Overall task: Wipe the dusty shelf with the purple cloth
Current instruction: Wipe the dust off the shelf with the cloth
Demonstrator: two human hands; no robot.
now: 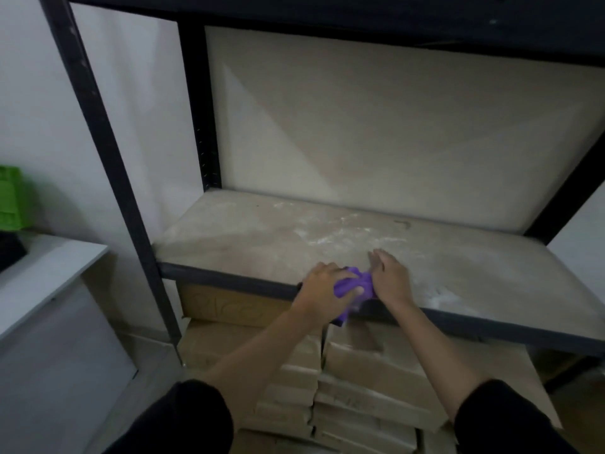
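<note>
The dusty shelf (262, 234) is a pale board in a black metal rack, with white powder streaks across its middle and right. The purple cloth (352, 285) is bunched at the shelf's front edge, and a corner of it hangs below the rim. My left hand (322, 285) grips the cloth from the left, fingers curled over it. My right hand (389, 276) lies flat beside the cloth on its right, fingers pointing toward the back and its edge touching the cloth.
Black rack posts (108, 152) rise at the left and right. Stacked cardboard boxes (360, 381) fill the space under the shelf. A white table (42, 276) with a green crate (13, 198) stands to the left. A white wall is behind.
</note>
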